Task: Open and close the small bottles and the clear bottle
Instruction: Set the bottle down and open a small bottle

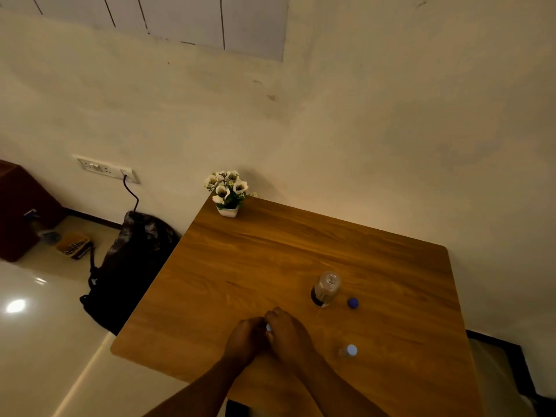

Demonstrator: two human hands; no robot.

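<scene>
Head view: both hands meet over the table, the left hand and right hand each with a closed grip on a small bottle, of which only a pale cap shows between the fingers. The clear bottle stands uncapped beyond them, its blue cap lying just beside it. A second small bottle stands capped, right of the hands.

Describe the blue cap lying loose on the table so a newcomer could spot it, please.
On the wooden table, find the uncapped clear bottle standing right of centre. The blue cap lies just right of its base, alone on the wood, darker than the pale-capped small bottle nearer the person.
</scene>
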